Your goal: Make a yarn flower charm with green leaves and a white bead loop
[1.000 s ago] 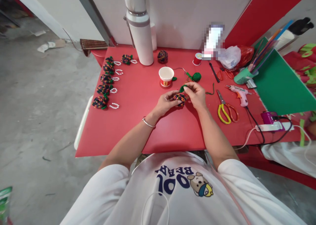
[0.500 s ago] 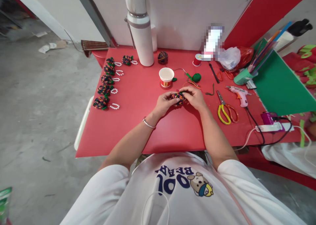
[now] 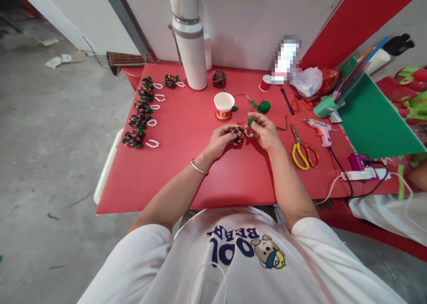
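Pinched in my left hand [image 3: 219, 141] is a rolled yarn flower [image 3: 238, 135] in dark, orange and red strands. It is held just above the red table [image 3: 173, 170]. My right hand [image 3: 267, 134] is closed on a small green yarn leaf [image 3: 250, 121], right beside the flower. A few pale beads show between the flower and my right fingers, partly hidden by them. Beyond my hands stand a paper cup [image 3: 223, 105] and a green yarn ball [image 3: 264, 106], with a crochet hook [image 3: 248, 98] near the ball.
Several finished yarn flowers [image 3: 133, 138] with bead loops [image 3: 152, 143] line the table's left side. To the right lie scissors [image 3: 300, 150], a pink glue gun [image 3: 322, 130] and a power strip [image 3: 360, 174]. A tall white flask [image 3: 191, 50] and multicoloured yarn ball [image 3: 219, 78] stand behind.
My right hand has drawn slightly up and away from the flower, and the green leaf now shows in its fingers. My left hand still holds the flower, which is more exposed.
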A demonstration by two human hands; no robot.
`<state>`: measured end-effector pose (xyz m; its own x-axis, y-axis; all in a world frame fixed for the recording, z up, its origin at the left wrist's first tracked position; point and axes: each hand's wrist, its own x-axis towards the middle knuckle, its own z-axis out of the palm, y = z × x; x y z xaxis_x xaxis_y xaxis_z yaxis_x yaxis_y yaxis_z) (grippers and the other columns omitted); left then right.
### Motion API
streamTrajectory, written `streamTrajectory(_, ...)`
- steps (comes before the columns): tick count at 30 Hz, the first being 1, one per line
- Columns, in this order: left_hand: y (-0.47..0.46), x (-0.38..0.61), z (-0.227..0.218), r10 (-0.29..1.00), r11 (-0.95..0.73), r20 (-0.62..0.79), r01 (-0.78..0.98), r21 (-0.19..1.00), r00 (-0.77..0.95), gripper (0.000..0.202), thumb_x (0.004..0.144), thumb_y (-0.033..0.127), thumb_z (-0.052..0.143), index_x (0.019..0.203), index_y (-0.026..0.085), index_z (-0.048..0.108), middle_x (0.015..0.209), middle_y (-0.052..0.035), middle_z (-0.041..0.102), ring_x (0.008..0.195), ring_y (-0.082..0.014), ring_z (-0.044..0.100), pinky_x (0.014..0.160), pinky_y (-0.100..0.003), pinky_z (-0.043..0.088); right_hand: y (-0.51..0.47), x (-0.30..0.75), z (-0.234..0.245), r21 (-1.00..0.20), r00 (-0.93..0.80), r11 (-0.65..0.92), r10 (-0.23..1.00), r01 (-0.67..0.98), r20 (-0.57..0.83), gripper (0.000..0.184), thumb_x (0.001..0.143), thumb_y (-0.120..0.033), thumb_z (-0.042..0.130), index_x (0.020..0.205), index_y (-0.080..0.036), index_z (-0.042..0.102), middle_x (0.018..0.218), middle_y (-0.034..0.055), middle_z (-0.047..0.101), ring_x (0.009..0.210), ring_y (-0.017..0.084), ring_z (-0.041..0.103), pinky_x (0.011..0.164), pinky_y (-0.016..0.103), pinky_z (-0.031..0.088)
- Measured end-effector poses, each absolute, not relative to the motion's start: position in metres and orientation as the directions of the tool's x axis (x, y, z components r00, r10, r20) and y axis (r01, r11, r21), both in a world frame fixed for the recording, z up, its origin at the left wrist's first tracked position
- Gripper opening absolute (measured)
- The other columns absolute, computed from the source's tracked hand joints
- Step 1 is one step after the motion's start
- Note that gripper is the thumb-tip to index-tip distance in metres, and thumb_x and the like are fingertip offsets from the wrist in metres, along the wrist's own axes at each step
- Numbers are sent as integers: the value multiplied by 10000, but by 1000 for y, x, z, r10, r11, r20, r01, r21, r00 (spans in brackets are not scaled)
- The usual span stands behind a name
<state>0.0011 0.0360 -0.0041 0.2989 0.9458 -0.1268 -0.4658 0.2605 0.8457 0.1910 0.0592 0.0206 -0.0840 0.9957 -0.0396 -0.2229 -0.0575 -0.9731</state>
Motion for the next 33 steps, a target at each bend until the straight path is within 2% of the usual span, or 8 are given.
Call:
streamTrajectory(5,39,-2,2,941,291,-150,-506,812,302,413,680,494,791,903,188,625,660,-21,699,468,-175,639,333,-235,409,58,187,20,-975,-100,-98,992,-199,-79,418,647,-477,970,917,-239,756,743,-55,642,540,58,506,419,186,321)
streamTrajectory(9,37,1,5,957,263,-171,-460,848,233,559,731,705,810,782,192,594,588,-1,639,403,-114,558,326,-212,369,59,183,18,-954,-91,-175,983,-244,-158,427,580,-425,979,863,-237,721,716,-55,654,567,91,592,402,186,371)
streamTrajectory(12,34,5,3,970,220,-152,-418,881,189,601,644,646,943,728,200,549,576,23,624,389,-92,540,337,-202,385,58,178,18,-952,-100,-191,980,-240,-171,438,564,-420,977,855,-233,708,727,-43,683,604,117,640,426,199,449)
streamTrajectory(17,31,10,-1,988,142,-100,-432,891,119,542,640,525,994,915,173,685,717,17,709,447,-90,594,369,-201,444,52,173,18,-974,-152,-173,977,-144,-150,436,594,-465,960,843,-230,691,767,-22,708,663,143,662,470,225,505)
streamTrajectory(23,33,8,-5,985,155,-107,-422,893,135,448,722,539,944,821,163,722,584,23,635,406,-87,539,372,-214,432,49,182,21,-995,-218,-88,971,44,-95,383,727,-541,886,896,-225,751,732,-25,685,549,105,539,452,230,392)
streamTrajectory(26,32,8,-4,974,186,-123,-371,910,188,450,705,531,956,805,162,719,554,26,615,396,-87,528,376,-220,426,49,184,24,-999,-204,-18,979,47,-28,401,763,-585,862,938,-232,787,759,-19,684,604,113,534,533,250,424)
streamTrajectory(30,29,11,-2,974,171,-116,-294,940,194,430,696,479,968,785,152,703,542,27,605,397,-83,528,384,-220,415,48,182,29,-972,-233,143,967,185,98,315,779,-530,864,789,-225,788,810,17,715,774,160,604,733,301,495)
streamTrajectory(33,27,13,-2,980,151,-107,-277,949,167,388,693,415,967,771,158,687,548,33,610,412,-78,536,406,-213,430,48,182,29,-969,-210,140,973,202,97,267,782,-472,828,716,-224,755,740,6,672,728,157,570,699,301,468)
